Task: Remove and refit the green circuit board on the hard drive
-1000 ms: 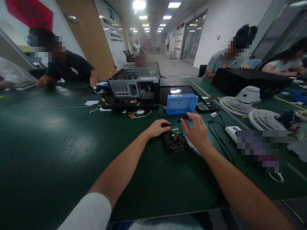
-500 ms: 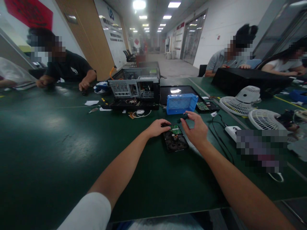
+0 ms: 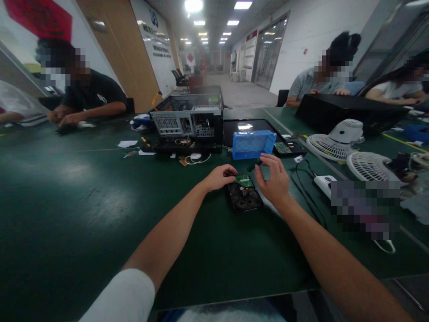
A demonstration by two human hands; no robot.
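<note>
Head view: hard drive [image 3: 246, 197] flat on the tabletop [image 3: 217, 259], between both hands, green board [image 3: 244, 180] facing up
Left hand [image 3: 219, 178]: thumb and fingers closed on the far left corner of the drive
Right hand [image 3: 274, 178]: pinched around a small dark handle [image 3: 252, 166], near the far edge of the drive
Blue tray [image 3: 254, 146]: just beyond the right hand

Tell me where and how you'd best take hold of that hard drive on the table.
Probably by the long sides of the hard drive, coming from its near end: it lies flat with that end uncovered, while the left hand is at its far left corner and the right hand holds a dark tool by the far end.
</note>
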